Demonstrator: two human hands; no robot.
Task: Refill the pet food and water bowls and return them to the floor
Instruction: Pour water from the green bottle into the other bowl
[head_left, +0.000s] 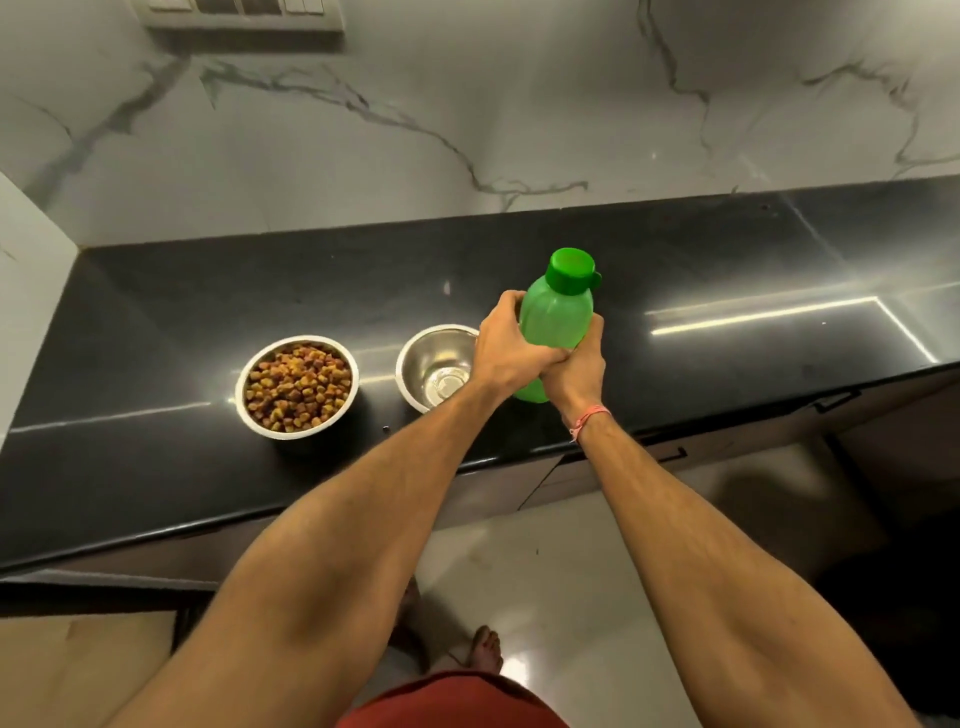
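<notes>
A green plastic bottle (558, 317) with its green cap (571, 270) on stands upright over the black counter (156, 332). My left hand (506, 345) grips its left side and my right hand (579, 371) grips its lower right side, fingers meeting in front. Left of the bottle sits a steel bowl (434, 364), partly hidden by my left hand, with only a shine at its bottom. Further left a steel bowl (297, 385) holds brown and yellow kibble.
A marble wall (467, 104) rises behind the counter, with a switch panel (244, 13) at the top left. Cabinet fronts with dark handles (831, 402) run below the counter edge. My foot (485, 652) stands on the pale floor.
</notes>
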